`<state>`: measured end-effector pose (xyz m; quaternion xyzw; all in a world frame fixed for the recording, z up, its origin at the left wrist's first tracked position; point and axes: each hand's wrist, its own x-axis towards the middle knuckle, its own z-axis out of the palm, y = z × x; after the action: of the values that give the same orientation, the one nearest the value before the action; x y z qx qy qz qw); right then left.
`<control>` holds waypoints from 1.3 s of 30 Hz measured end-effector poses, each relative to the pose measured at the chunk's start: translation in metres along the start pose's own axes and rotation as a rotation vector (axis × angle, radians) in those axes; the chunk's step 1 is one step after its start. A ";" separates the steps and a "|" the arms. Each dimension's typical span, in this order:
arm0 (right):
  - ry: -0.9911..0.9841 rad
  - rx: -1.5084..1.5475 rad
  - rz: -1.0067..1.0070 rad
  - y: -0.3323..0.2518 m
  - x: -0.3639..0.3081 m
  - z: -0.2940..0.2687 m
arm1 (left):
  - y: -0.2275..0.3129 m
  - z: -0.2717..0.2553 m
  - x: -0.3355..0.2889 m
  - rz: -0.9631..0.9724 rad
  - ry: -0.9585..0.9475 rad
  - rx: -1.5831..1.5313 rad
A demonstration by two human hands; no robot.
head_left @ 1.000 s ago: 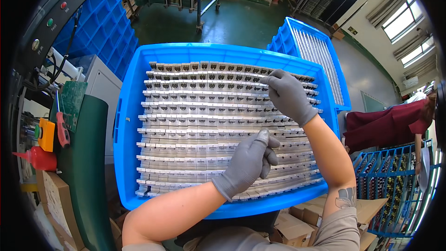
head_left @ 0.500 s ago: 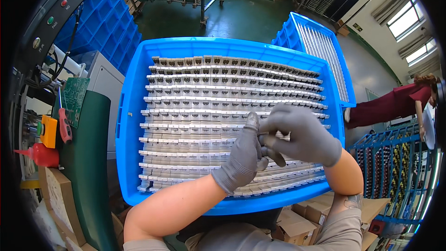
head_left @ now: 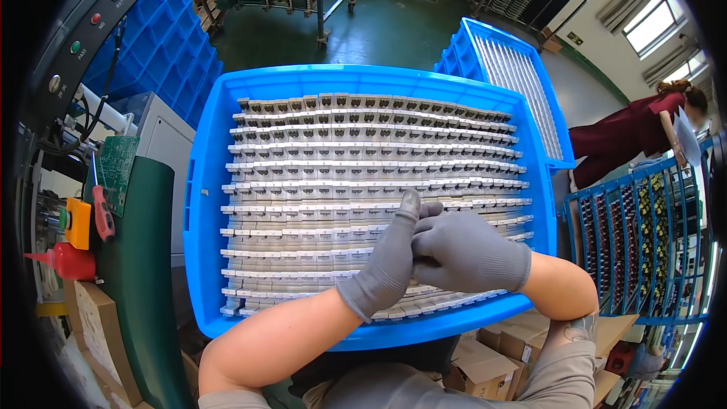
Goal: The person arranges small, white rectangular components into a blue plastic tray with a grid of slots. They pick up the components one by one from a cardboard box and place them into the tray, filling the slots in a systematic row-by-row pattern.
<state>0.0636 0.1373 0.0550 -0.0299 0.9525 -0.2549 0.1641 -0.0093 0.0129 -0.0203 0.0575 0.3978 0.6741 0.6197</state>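
Observation:
Both my hands wear grey knitted gloves and meet above a large blue crate. My left hand has its thumb pointing up and its fingers curled toward the other hand. Against its inner side presses my right hand, closed, with the fingers bent inward. Anything between them is hidden by the gloves. Beneath them, the crate holds tight rows of small white and grey block-shaped parts, with dark fittings showing on the far rows.
A second blue crate with white strips stands at the far right. At left are stacked blue crates, a green circuit board, a red-handled screwdriver and a red bottle. A person in dark red stands beside a blue rack.
My right hand has come down and closed in against the left, its fingers more curled. The person at right shows farther into view. The whole view has shifted slightly.

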 end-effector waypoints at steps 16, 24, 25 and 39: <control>0.485 -0.118 -0.239 0.012 -0.007 0.025 | 0.005 -0.001 0.005 0.156 0.087 -0.368; 0.609 0.014 -0.191 0.013 -0.002 0.040 | -0.007 -0.007 0.008 0.169 0.054 -0.305; 0.620 0.049 -0.191 0.013 -0.002 0.041 | -0.009 -0.009 0.008 0.169 0.051 -0.294; 0.738 -0.149 0.010 0.112 0.063 -0.011 | 0.003 0.002 -0.002 0.120 -0.075 0.242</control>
<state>0.0037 0.2313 -0.0103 0.0567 0.9636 -0.1777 -0.1916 -0.0097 0.0122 -0.0164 0.1805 0.4486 0.6544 0.5812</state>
